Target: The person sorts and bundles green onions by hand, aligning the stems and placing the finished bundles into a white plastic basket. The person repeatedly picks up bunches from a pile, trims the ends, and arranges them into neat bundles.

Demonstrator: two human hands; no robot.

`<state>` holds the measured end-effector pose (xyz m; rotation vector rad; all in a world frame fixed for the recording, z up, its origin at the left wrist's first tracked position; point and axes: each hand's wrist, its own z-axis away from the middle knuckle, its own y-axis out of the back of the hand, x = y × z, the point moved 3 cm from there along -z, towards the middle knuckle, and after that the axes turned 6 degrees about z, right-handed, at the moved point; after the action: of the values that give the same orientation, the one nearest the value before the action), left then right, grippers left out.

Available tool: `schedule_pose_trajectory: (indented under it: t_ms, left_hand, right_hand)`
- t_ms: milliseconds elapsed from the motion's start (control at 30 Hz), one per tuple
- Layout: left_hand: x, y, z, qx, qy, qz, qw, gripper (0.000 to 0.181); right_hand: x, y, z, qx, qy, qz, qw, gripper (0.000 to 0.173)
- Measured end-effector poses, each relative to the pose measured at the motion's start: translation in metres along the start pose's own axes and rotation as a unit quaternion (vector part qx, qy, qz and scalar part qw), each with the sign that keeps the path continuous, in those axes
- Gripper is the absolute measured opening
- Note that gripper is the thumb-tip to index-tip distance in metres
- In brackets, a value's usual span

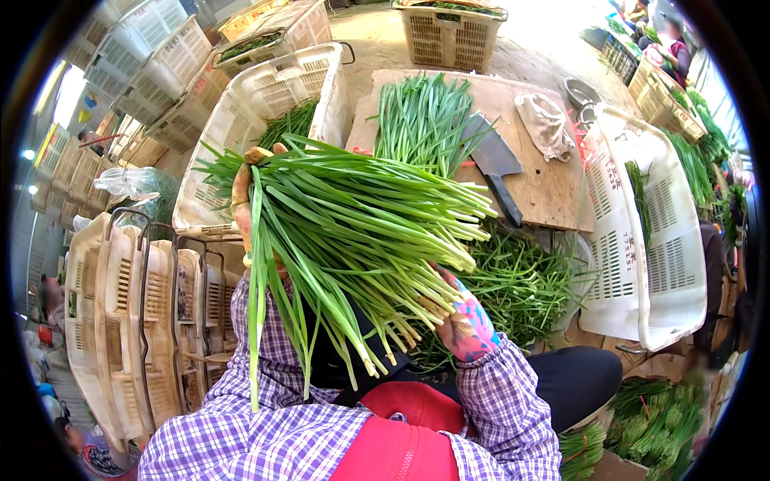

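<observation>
A large loose bunch of garlic chives lies across the space before me, green tips to the left, pale stem ends fanned to the right. My left hand, in a stained glove, is wrapped round the leafy end. At the stem ends my right hand, in a colourful patterned glove, touches the lower stalks; its fingers are partly hidden behind them. Beyond the bunch, a pile of chives lies on a wooden board, with a cleaver beside it and a pale cloth farther right.
Loose chives are heaped below the board. A white plastic crate stands at the left, another is tilted at the right. Stacked crates rise beside my left arm. Tied bundles lie at lower right. Another person is at upper right.
</observation>
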<state>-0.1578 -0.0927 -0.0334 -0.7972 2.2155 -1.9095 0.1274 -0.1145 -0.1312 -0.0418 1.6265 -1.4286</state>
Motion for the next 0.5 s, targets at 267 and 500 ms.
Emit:
schedule_pose_trajectory:
  t_ms: [267, 500]
  left_hand:
    - [0.003, -0.006, -0.004, -0.002, -0.006, -0.004, 1.0, 0.026]
    - [0.006, -0.008, -0.005, -0.005, -0.013, -0.016, 1.0, 0.025]
  right_hand:
    - [0.015, -0.001, -0.018, 0.087, -0.129, -0.048, 0.987, 0.036]
    - [-0.007, -0.028, -0.007, 0.019, -0.119, -0.204, 0.971, 0.034]
